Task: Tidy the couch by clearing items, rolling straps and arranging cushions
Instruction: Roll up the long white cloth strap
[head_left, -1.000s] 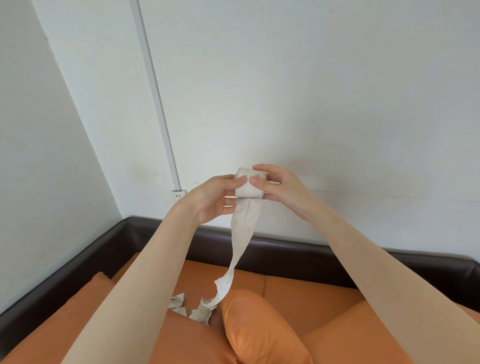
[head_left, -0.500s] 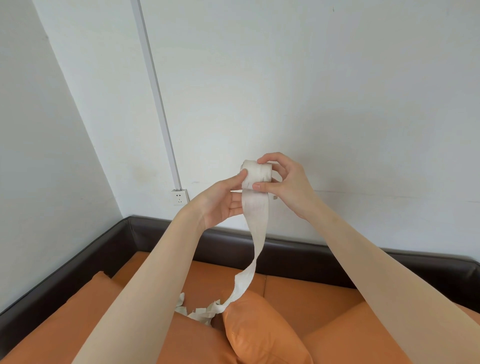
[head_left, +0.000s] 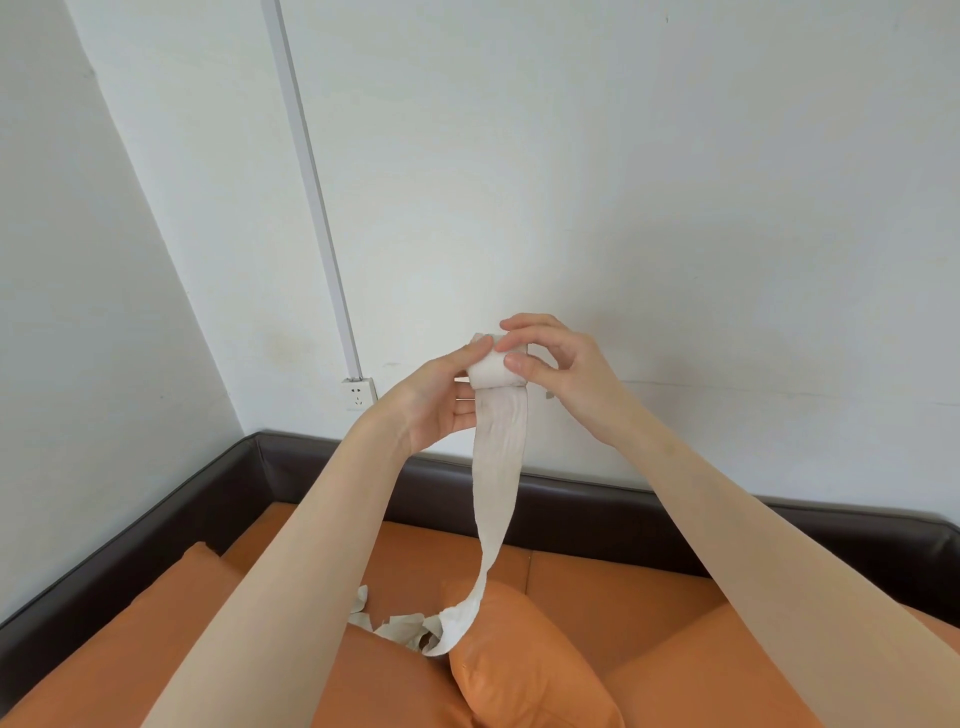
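a: so, nearest us the loose tail of the strap (head_left: 447, 631) lies crumpled on the orange cushion (head_left: 524, 670) at the front of the couch (head_left: 613, 582)?

b: yes, and from there it climbs straight up to the roll (head_left: 491, 370), held in front of the wall (head_left: 571, 182).

a: who has the roll?

b: both. the left hand (head_left: 441, 400) pinches its left end with curled fingers, the right hand (head_left: 561, 369) clasps the right end, thumb in front.

a: so the roll's axis runs hand to hand, the strap hanging below it?

b: right. i'd judge the next turn winds upward, the tail lifting off the cushion.
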